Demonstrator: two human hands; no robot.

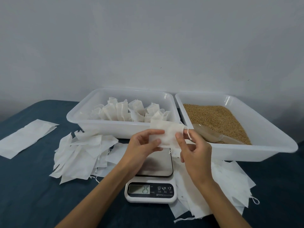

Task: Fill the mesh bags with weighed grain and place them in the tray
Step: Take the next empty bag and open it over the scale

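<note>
Over a dark blue tabletop (32, 186) we see a flat, white, limp mesh bag (166, 134) held above the scale (152, 190). Our left hand (144, 143) pinches its left edge, our right hand (192, 150) grips its drawstring end. Filled bags stand in the left tray (115, 129); grain (213, 117) fills the right one.

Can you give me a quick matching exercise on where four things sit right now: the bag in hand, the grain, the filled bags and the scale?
Things:
1. mesh bag
2. grain
3. filled bags
4. scale

Places:
A. in the right-side tray
B. on the cloth under the hands, display toward the person
C. held between the left hand and the right hand
D. in the left-side tray

Pairs: 1-C, 2-A, 3-D, 4-B
</note>
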